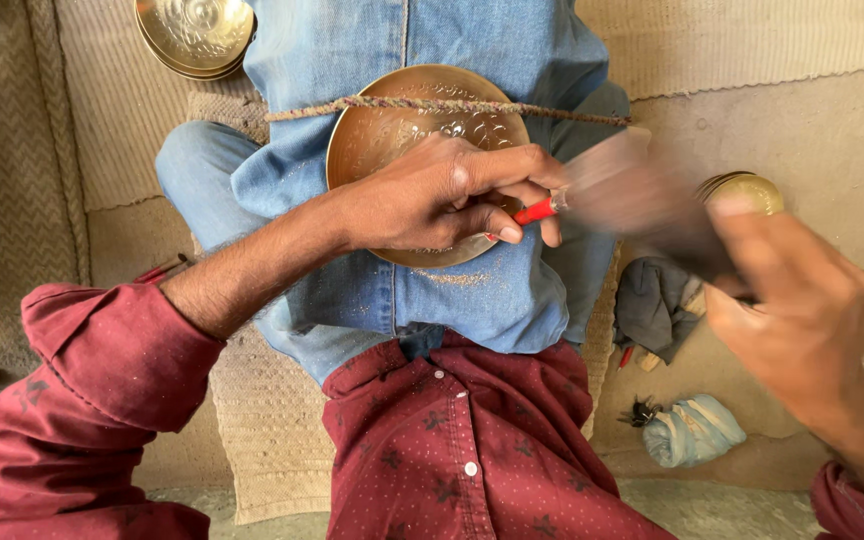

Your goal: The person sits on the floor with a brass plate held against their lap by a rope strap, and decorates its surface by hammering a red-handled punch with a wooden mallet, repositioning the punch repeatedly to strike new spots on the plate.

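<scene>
- Head view, looking down along the person's own body: dark red dotted shirt point(472, 440) fills the near edge, sleeves of the same cloth at both sides.
- Right hand point(802, 310) is raised at the near right, fingers wrapped around the handle of a hammer point(632, 190), which is smeared by motion; its head is too blurred to make out.
- Left hand point(442, 195) reaches across the lap, fingers pinched tight on a red-handled chisel point(535, 211), its tip hidden under the fingers.
- Left hand rests on a round brass plate point(392, 125), which sits on the blue denim lap point(452, 290); raised pattern shows on the plate's upper face.
- Twisted cord point(452, 106) runs across the plate's top part, touching it.
- Metal dust speckles the denim below the plate.
- Right of the lap, on the floor: dark cloth point(657, 300), a pale blue bundle point(697, 430).
- Farther off: a brass piece point(752, 188) behind the hammer, stacked brass plates point(195, 35) at top left on woven matting point(102, 120).
</scene>
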`<state>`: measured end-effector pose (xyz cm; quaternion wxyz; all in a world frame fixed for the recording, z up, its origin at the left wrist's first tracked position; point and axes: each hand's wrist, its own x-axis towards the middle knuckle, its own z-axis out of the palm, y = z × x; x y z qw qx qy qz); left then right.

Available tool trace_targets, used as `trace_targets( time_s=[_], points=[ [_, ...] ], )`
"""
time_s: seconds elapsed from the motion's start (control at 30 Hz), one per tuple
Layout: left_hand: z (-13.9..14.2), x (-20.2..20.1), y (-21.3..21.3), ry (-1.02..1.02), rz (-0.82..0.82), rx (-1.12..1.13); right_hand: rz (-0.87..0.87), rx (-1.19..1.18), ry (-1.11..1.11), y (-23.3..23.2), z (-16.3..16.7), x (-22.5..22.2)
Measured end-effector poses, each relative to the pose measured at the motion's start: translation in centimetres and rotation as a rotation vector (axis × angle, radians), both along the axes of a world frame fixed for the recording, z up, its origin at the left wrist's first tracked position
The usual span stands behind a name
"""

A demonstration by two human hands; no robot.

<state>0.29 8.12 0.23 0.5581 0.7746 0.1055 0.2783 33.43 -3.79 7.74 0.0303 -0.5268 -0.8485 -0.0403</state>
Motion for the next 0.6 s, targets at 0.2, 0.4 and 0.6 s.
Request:
trace_targets(
  time_s=[0.2,0.4,0.6],
  points=[
    [-0.3,-0.1,0.0,-0.021,0.014,-0.031,-0.165,-0.195,0.616,0.4,0.1,-0.8],
    [-0.2,0.1,0.2,-0.034,-0.001,-0.178,-0.048,-0.154,0.344,0.2,-0.5,-0.7],
    [-0.1,0.3,0.5,-0.052,-0.051,-0.091,-0.067,0.091,0.087,-0.6,-1.6,1.4]
  ],
)
